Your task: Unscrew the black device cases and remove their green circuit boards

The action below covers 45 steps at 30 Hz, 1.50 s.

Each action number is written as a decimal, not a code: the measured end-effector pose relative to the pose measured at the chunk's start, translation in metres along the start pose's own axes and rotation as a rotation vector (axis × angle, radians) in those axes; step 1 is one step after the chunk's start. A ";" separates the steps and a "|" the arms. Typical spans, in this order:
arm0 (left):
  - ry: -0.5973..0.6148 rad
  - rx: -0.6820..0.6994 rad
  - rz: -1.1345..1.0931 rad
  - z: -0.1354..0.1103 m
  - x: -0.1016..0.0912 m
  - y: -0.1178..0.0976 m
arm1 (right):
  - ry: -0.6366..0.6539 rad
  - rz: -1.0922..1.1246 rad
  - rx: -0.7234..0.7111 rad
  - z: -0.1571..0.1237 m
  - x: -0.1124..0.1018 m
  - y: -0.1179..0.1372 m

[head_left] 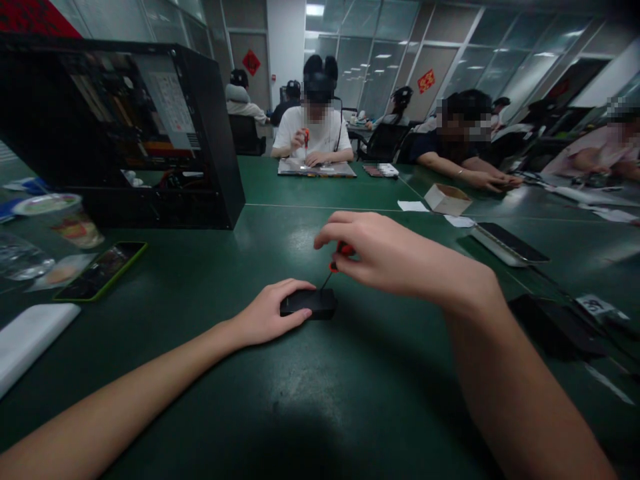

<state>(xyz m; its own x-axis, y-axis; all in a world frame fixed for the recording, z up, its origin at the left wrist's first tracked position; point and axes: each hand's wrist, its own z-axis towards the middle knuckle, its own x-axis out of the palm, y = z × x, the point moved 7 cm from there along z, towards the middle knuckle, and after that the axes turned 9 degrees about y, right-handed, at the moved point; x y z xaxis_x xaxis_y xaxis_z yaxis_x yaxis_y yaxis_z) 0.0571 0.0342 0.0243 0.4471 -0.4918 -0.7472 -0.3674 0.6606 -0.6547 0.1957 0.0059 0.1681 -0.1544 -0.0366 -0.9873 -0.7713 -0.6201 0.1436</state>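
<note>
A small black rectangular box-shaped device (pixel 324 307) lies on the green tabletop in front of me. My left hand (pixel 280 308) is closed around its left end, with the thumb along the near side and the fingers along the far side. Above it my right hand (pixel 365 250) grips a screwdriver (pixel 345 250) by its red and black handle. The thin shaft slants down and its tip meets the top of the black device; the exact contact point is too small to make out.
On the left stand an open black computer case (pixel 230 147), a lidded plastic cup (pixel 65 220) and a green-edged phone (pixel 103 272). To the right are a small cardboard box (pixel 447 199), a dark phone on a white block (pixel 510 243) and cables. Across the table a person (pixel 313 133) holds a screwdriver.
</note>
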 end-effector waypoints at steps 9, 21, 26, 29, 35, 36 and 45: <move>0.002 -0.029 -0.016 0.000 0.002 0.006 | -0.030 -0.016 0.094 0.007 0.001 -0.003; -0.001 -0.019 -0.001 0.000 0.001 0.005 | -0.060 -0.017 0.071 0.005 0.000 -0.002; -0.002 -0.021 0.009 0.000 0.001 0.004 | -0.009 0.064 -0.049 0.004 0.003 0.003; -0.003 -0.027 0.008 0.000 0.001 0.004 | -0.039 0.005 0.040 0.004 0.001 -0.003; -0.003 -0.025 0.013 0.000 0.000 0.003 | -0.009 0.065 -0.057 0.002 0.001 0.004; -0.003 -0.024 0.013 0.000 0.000 0.003 | 0.004 0.075 -0.063 0.002 0.001 0.005; -0.003 -0.020 0.018 0.001 0.000 0.002 | -0.002 0.059 -0.074 0.002 0.002 0.007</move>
<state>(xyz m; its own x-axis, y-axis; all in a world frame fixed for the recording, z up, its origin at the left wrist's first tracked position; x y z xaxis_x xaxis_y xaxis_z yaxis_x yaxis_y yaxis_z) 0.0572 0.0357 0.0234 0.4425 -0.4779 -0.7588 -0.3921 0.6579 -0.6430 0.1894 0.0031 0.1676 -0.1996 -0.0733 -0.9771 -0.7131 -0.6730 0.1962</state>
